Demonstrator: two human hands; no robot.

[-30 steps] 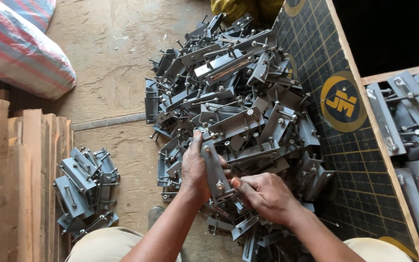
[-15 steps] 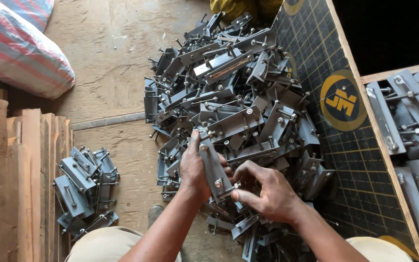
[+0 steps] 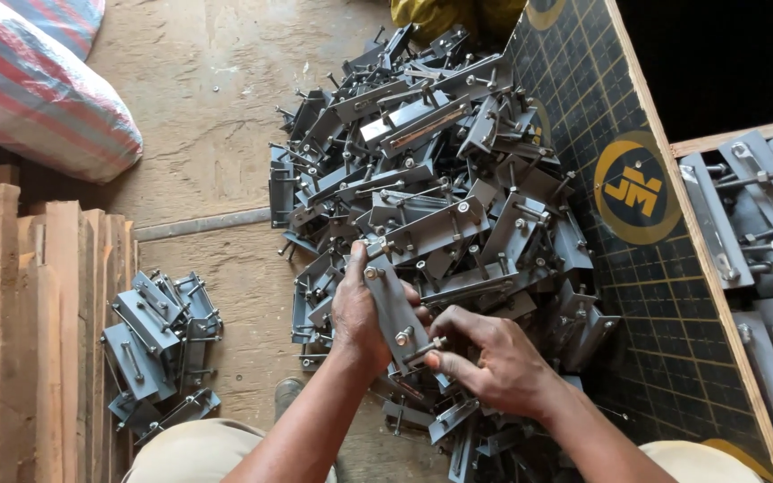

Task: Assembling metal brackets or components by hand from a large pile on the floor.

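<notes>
Both hands on one flat grey steel bracket plate (image 3: 393,309) above the heap.

Left hand (image 3: 358,315) is wrapped tight round the plate's left edge, holding it tilted over the large pile of grey metal brackets with bolts (image 3: 431,179). Right hand (image 3: 494,358) pinches, fingertips together, a threaded bolt (image 3: 424,348) at the plate's lower end. A smaller stack of like brackets (image 3: 158,344) lies well apart, beside upright wooden boards (image 3: 38,313).
</notes>
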